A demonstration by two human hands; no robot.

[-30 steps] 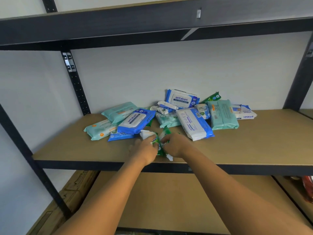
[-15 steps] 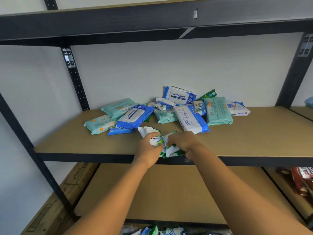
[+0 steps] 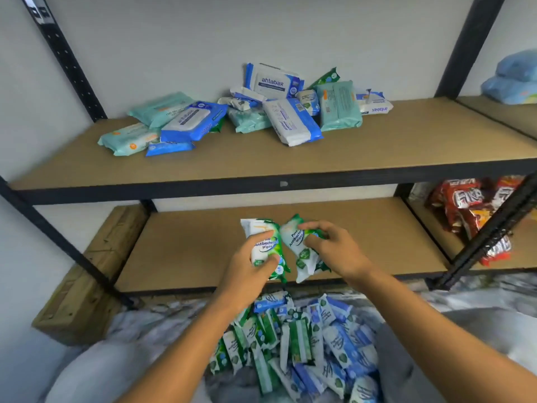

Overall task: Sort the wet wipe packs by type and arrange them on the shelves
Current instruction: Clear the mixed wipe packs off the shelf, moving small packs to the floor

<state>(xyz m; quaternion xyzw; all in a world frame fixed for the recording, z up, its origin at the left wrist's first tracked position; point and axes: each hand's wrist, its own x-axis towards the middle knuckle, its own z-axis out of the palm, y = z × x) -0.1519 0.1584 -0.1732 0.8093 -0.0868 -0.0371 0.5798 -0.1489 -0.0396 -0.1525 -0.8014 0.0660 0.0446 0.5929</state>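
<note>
My left hand [image 3: 250, 270] grips a green and white antibacterial wipes pack [image 3: 263, 242], held upright in front of the lower shelf [image 3: 189, 245]. My right hand [image 3: 334, 248] grips a second green and white pack [image 3: 299, 239] right beside it, the two packs almost touching. On the upper shelf [image 3: 406, 146] lies a mixed pile: teal packs [image 3: 338, 104], blue and white antabax packs [image 3: 276, 81] and a long blue-edged pack [image 3: 290, 122].
Below my arms a white bag [image 3: 290, 344] holds several green and blue small packs. Red snack bags [image 3: 476, 216] fill the neighbouring bay at right. A blue bundle [image 3: 514, 77] sits top right. A wooden block [image 3: 87, 274] stands at left beside the black uprights.
Both hands have lifted the green packs off the upper shelf's front edge and brought them down in front of the lower shelf. The view has tilted downward, revealing the bag of packs.
</note>
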